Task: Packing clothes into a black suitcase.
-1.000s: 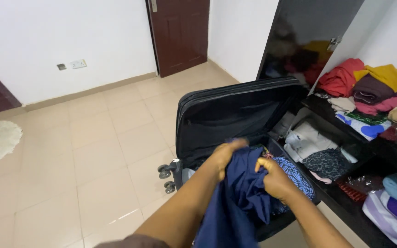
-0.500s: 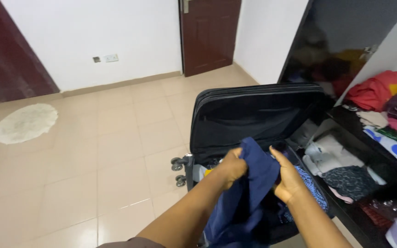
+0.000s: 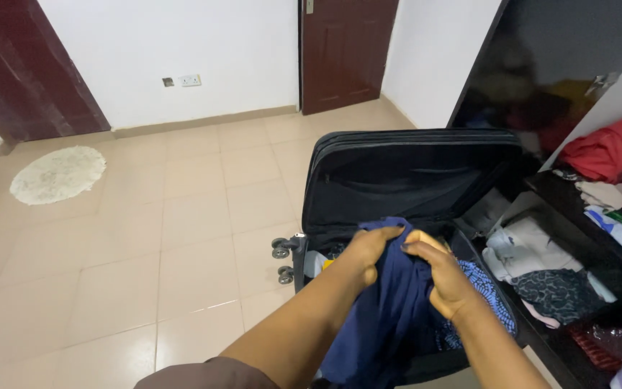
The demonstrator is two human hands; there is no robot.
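Place: a bedroom or dressing room in a home.
Floor: beige tiles point(image 3: 145, 238) are covering it, with a small pale round rug point(image 3: 57, 173) lying near the wall.
Walls: plain white paint, a wall socket point(image 3: 183, 81) sitting low, and two dark red-brown doors point(image 3: 345, 50) standing shut.
Storage: an open wardrobe point(image 3: 541, 94) is showing dark shelves point(image 3: 613, 281) stacked with folded and heaped clothes point(image 3: 599, 153).
Luggage: a black wheeled suitcase point(image 3: 404, 173) is lying open on the floor beside the wardrobe, holding clothing.
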